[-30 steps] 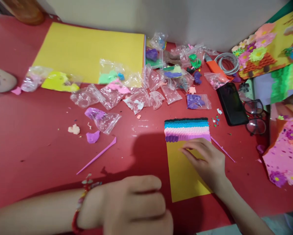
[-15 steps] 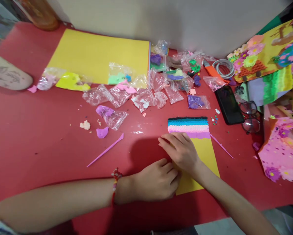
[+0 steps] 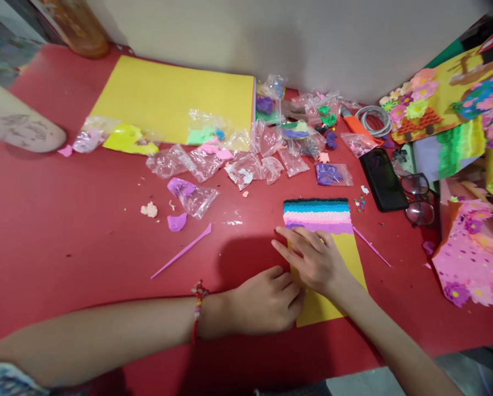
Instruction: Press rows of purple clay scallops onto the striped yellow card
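A small yellow card (image 3: 326, 305) lies on the red table, its far end covered by scalloped clay bands (image 3: 317, 213) in black, blues, white, pink and purple. Over the lowest purple band, my right hand (image 3: 314, 261) has its fingers stretched out and apart, fingertips at the band's left end. A darker purple bit of clay (image 3: 294, 225) shows just beyond them. My left hand (image 3: 266, 302), with a beaded bracelet on the wrist, is curled closed at the card's left edge. Whatever its fingers hold is hidden.
Pink modelling tools (image 3: 182, 251) lie either side of the card. Clay bags (image 3: 192, 198) and a large yellow sheet (image 3: 180, 99) are behind. A phone (image 3: 382, 179), glasses (image 3: 417, 198) and flower-covered clay pictures (image 3: 471, 253) stand right; a cup (image 3: 23, 121) is at left.
My right hand has drawn back slightly towards me and its fingers have spread. The darker purple clay at the band's left end now shows. My left hand stays curled; the view has shifted slightly.
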`<state>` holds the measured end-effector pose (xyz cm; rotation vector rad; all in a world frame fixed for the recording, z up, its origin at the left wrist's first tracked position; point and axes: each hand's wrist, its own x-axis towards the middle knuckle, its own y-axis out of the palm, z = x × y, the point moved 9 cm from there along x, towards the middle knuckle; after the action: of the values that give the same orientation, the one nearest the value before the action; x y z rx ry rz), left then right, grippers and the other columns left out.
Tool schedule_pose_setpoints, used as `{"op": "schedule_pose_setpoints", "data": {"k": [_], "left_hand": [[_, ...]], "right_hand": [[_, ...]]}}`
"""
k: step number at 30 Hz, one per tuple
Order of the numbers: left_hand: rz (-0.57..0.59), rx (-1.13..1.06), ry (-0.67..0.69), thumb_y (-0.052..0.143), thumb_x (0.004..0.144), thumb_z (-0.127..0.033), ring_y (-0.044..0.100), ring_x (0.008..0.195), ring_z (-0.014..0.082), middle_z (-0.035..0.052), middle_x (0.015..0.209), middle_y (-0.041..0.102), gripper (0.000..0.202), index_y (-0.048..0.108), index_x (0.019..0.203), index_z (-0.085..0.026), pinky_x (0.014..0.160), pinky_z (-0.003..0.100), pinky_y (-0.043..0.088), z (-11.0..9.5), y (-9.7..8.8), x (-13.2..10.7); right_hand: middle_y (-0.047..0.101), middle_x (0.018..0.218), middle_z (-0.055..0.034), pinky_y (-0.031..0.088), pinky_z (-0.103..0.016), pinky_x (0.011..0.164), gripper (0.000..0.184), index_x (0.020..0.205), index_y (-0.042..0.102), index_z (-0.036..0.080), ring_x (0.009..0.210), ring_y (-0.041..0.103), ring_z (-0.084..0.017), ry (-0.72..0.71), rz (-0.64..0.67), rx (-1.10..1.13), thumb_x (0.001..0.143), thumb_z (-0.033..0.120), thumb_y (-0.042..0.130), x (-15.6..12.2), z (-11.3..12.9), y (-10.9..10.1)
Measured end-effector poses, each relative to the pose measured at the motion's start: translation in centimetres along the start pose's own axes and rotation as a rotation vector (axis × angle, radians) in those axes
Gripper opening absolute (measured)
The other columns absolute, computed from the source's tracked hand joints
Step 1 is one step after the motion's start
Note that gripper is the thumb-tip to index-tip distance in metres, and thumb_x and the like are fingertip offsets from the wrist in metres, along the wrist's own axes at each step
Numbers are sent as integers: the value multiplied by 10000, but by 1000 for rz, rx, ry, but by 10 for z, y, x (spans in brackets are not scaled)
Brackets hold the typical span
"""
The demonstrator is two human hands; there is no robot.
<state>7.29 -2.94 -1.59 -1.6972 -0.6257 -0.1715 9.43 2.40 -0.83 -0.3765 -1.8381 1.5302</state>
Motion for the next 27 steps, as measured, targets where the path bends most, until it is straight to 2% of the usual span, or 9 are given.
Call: {"op": "schedule_pose_setpoints", "data": {"k": [3, 7, 10, 13, 15, 19, 22, 27], "left_hand": [[13, -2, 7, 479, 795, -133, 574, 626, 186, 61, 702, 634, 150, 622, 820, -99, 643, 346, 480, 0, 2, -1], [32, -6, 10, 478, 803, -133, 560, 598, 173, 66, 729, 634, 154, 615, 859, -90, 569, 317, 458, 0, 3, -1], [18, 12, 9, 479, 805, -139, 548, 587, 174, 57, 670, 612, 143, 612, 836, -97, 591, 333, 455, 0, 1, 0], [14, 13, 6, 480, 807, -139, 539, 587, 169, 59, 680, 615, 144, 615, 838, -101, 573, 319, 443, 0, 1, 0], [18, 1, 6, 479, 811, -137, 537, 584, 166, 57, 689, 615, 143, 612, 847, -100, 546, 306, 431, 0, 2, 0], [2, -12, 2, 486, 806, -120, 551, 605, 179, 59, 707, 623, 125, 605, 836, -96, 582, 328, 446, 1, 1, -1], [32, -17, -2, 469, 826, -106, 545, 584, 171, 49, 680, 612, 129, 593, 857, -93, 561, 319, 441, 1, 2, -1], [55, -29, -5, 448, 858, -94, 543, 579, 153, 42, 640, 587, 158, 591, 920, -71, 528, 287, 417, 2, 1, 0]], "right_hand": [[648, 1132, -42, 337, -316, 785, 269, 1038, 633, 201, 1005, 490, -178, 14, 8, 45, 896, 148, 411, -1, -1, 1], [650, 1121, -65, 336, -320, 746, 294, 1023, 640, 172, 1003, 492, -187, 52, -22, 46, 874, 108, 395, -1, -4, -1], [657, 1094, -55, 339, -322, 762, 284, 983, 652, 173, 990, 500, -179, 30, -33, 87, 865, 116, 400, -1, -3, -2], [650, 1115, -59, 343, -325, 765, 286, 1028, 641, 171, 1006, 498, -184, 27, -23, 76, 861, 117, 415, -1, -4, -2], [655, 1108, -59, 352, -320, 749, 255, 1006, 650, 180, 998, 507, -184, 68, -26, 94, 864, 133, 443, 1, -7, -1], [686, 1030, -24, 383, -308, 777, 126, 838, 667, 202, 940, 542, -170, 211, -67, 231, 855, 196, 542, 6, -15, 0], [707, 914, -1, 407, -293, 772, 93, 795, 643, 195, 867, 577, -146, 276, -103, 358, 841, 170, 566, 7, -22, -2], [706, 766, 16, 424, -302, 709, 66, 822, 639, 210, 735, 616, -132, 450, -172, 373, 827, 169, 587, -13, -57, -16]]}}
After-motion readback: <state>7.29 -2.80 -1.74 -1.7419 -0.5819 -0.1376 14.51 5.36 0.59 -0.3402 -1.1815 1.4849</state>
